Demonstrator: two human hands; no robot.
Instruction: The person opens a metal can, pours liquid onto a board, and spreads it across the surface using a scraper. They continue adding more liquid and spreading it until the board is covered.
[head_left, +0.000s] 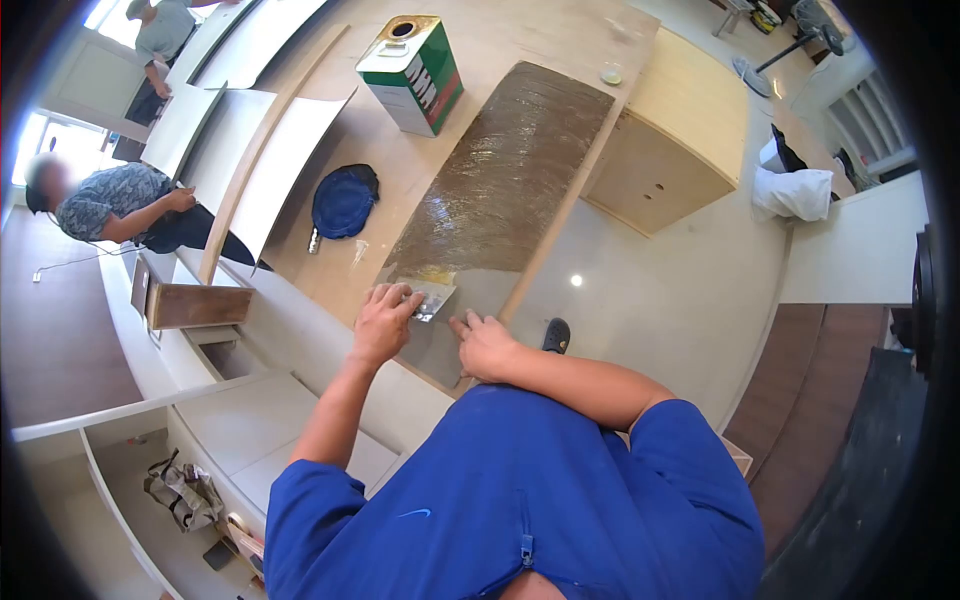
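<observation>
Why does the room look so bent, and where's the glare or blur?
Head view: straight edges bow and the corners go black, likely a wide lens; head view: the window is washed out, the floor carries a bright glare spot, and the brown coating gleams in streaks; head view: one co-worker's head is blurred.

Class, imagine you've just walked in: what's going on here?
A person's left hand holds a metal scraper at the near part of a long sheet, while the right hand rests at its near end. Wet-looking brown coating covers most of the sheet; the near end looks plain grey. A can stands beside it on the table.
</observation>
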